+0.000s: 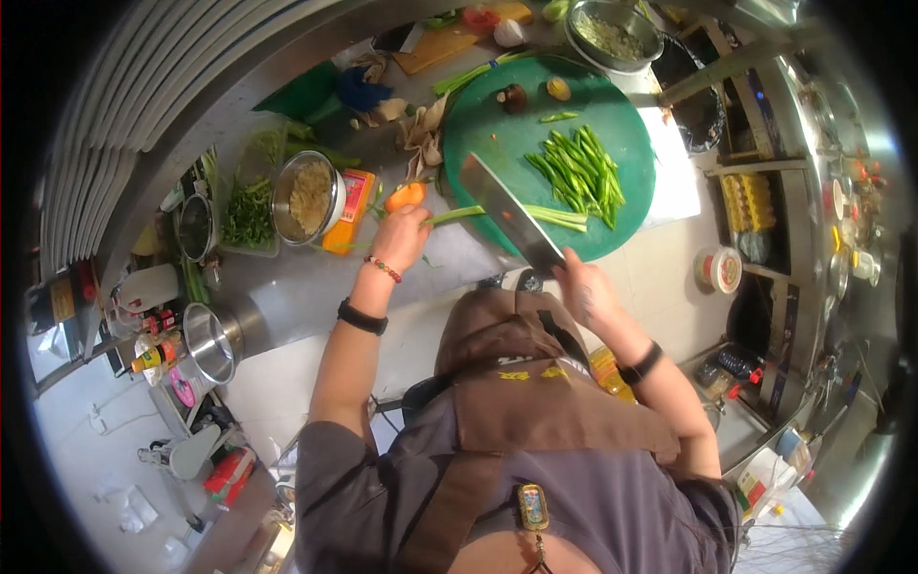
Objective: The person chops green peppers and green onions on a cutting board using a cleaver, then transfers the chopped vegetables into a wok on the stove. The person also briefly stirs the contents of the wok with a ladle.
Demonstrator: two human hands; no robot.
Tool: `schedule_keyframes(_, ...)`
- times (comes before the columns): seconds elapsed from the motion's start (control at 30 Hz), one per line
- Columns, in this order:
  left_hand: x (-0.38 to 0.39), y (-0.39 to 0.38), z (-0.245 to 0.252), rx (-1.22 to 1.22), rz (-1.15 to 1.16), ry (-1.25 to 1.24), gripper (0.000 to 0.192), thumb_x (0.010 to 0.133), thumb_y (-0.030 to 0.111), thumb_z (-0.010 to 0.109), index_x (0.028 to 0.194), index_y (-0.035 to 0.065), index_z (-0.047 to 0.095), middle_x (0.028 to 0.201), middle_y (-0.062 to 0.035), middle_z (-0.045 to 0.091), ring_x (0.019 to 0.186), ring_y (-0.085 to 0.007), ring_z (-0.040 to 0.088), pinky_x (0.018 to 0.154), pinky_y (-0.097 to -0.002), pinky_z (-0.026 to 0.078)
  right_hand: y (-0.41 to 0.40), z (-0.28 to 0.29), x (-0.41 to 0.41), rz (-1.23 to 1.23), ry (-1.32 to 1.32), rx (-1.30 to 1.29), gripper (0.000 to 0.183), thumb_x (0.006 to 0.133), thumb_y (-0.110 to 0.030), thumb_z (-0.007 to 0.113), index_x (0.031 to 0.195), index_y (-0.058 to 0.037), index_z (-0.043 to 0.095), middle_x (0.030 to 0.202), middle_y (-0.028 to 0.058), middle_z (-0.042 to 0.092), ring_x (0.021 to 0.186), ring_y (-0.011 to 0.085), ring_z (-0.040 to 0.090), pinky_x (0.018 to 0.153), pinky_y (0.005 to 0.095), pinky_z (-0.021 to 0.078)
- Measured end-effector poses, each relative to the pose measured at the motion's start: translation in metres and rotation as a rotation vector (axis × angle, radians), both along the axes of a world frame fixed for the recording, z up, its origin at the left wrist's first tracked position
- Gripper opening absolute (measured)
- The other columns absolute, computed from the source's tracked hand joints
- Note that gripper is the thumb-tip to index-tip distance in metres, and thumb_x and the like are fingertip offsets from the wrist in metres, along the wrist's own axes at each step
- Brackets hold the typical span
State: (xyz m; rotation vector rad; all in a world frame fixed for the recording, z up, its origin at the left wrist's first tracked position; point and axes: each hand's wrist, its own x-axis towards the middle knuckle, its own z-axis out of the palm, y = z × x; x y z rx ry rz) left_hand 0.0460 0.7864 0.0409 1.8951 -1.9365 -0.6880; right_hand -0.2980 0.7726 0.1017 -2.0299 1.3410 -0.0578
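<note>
A round green cutting board (488, 122) lies on the steel counter in front of me. In my right hand (584, 290) is the handle of a Chinese cleaver (510, 215), its blade slanting up and left over the board's edge. My left hand (401, 237) pinches the leafy end of a few green stalks (552, 215), perhaps scallion or celery, which pass under or behind the blade onto the board. A pile of long green chili peppers (584, 172) rests right of the blade. A dark mushroom (512, 98) and a yellowish piece (558, 89) sit near the far edge.
Left of my left hand are an orange carrot piece (406, 196), an orange packet (349, 212), a metal bowl of minced food (308, 197) and a plastic tub of chopped greens (247, 215). Another steel bowl (615, 36) stands beyond the board. Stacked plates (129, 86) fill the upper left.
</note>
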Motion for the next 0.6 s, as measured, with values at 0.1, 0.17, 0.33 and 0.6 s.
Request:
schedule_keyframes(0.1,0.000,0.014,0.012,-0.036,0.025,0.065,0.013,0.084,0.006,0.067,0.096,0.0029,0.069,0.095,-0.0171,0.067,0.089,-0.0369,0.065,0.077,-0.0430,0.052,-0.001,-0.013,0.023,-0.018,0.022,-0.010,0.017,0.096,-0.015,0.056,0.102,-0.0013,0.049,0.072,0.0275,0.062,0.070,0.0472,0.062,0.060,0.0547,0.0480)
schedule_keyframes(0.17,0.011,0.019,0.024,-0.058,0.054,0.068,0.013,0.084,0.006,0.067,0.096,0.0026,0.070,0.095,-0.0174,0.067,0.089,-0.0367,0.065,0.077,-0.0421,0.053,-0.011,-0.019,0.014,-0.026,-0.021,0.023,0.019,0.094,-0.014,0.058,0.105,0.0004,0.052,0.076,0.0264,0.065,0.074,0.0482,0.063,0.062,0.0519,0.0492)
schedule_keyframes(0.33,-0.035,0.015,0.049,-0.169,-0.126,0.388,0.013,0.083,0.008,0.071,0.095,0.0032,0.072,0.092,-0.0118,0.068,0.088,-0.0314,0.066,0.080,-0.0372,0.054,-0.012,0.000,-0.033,-0.167,-0.181,-0.100,0.014,0.095,-0.011,0.059,0.103,0.0009,0.056,0.077,0.0229,0.066,0.069,0.0397,0.064,0.059,0.0444,0.0496)
schedule_keyframes(0.6,-0.153,-0.049,-0.032,-0.526,-0.249,0.104,0.011,0.076,0.014,0.074,0.086,0.0115,0.071,0.110,-0.0046,0.065,0.108,-0.0272,0.060,0.091,-0.0402,0.049,-0.017,0.058,-0.115,-0.356,-0.004,-0.261,0.024,0.096,-0.009,0.059,0.114,0.0071,0.056,0.075,0.0235,0.065,0.062,0.0384,0.064,0.058,0.0397,0.0500)
